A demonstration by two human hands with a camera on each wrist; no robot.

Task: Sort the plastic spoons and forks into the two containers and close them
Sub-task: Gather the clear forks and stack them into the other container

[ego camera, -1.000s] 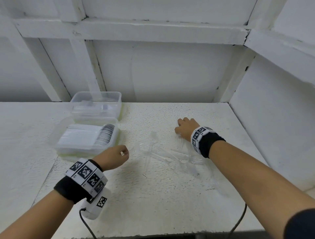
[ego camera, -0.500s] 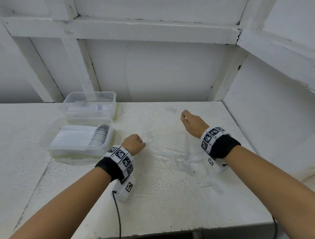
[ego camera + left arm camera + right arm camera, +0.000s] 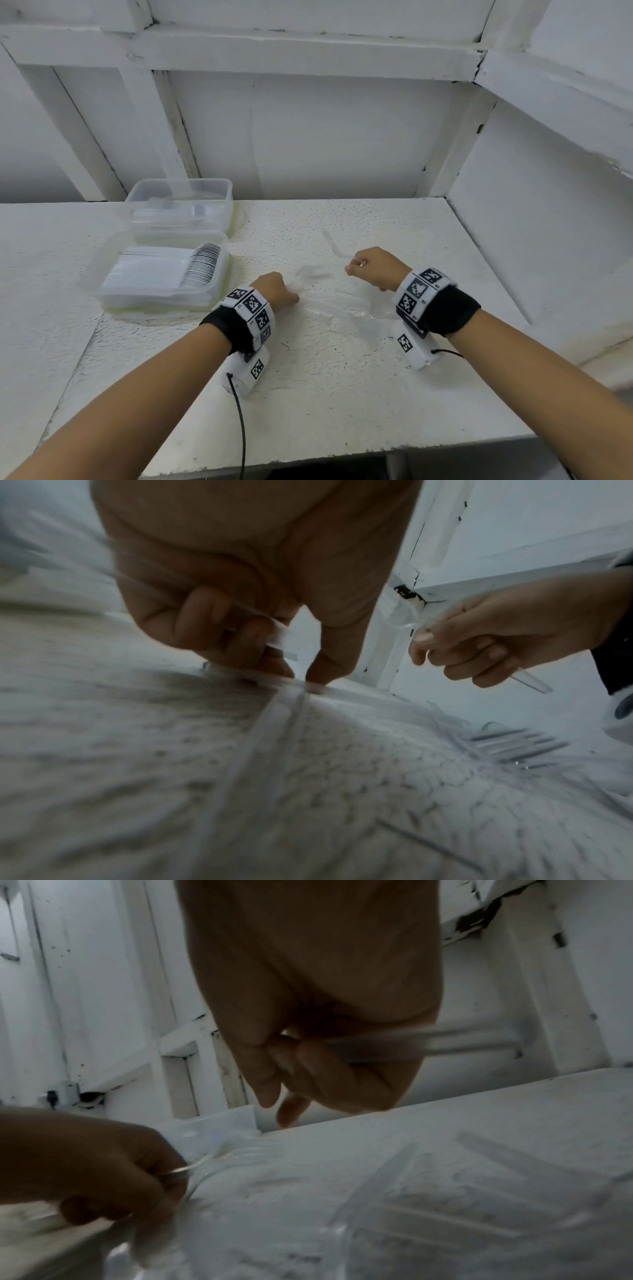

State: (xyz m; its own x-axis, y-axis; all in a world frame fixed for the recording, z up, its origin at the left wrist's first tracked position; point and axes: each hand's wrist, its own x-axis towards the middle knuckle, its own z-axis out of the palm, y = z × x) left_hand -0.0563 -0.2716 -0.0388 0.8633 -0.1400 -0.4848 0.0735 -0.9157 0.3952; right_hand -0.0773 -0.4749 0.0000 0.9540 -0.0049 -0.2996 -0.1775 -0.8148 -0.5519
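Loose clear plastic cutlery (image 3: 342,308) lies on the white table (image 3: 308,394) between my hands. My left hand (image 3: 284,294) is low over the pile's left end. Its fingers (image 3: 219,631) are curled round clear plastic handles (image 3: 277,639), and the thumb touches pieces on the table. My right hand (image 3: 370,267) is raised above the pile and grips one clear utensil (image 3: 411,1045); spoon or fork I cannot tell. Clear forks (image 3: 507,745) lie under it. At the left, the near container (image 3: 164,274) holds stacked cutlery and the far container (image 3: 178,205) behind it is open.
A white wall and beams close off the back, and a white side wall (image 3: 548,222) stands at the right. The table's front edge (image 3: 342,452) is near my forearms. A black cable (image 3: 241,428) hangs from the left wrist camera.
My left hand moved right from beside the near container to the pile and closed on cutlery. My right hand, earlier down on the table, lifted with a clear utensil.
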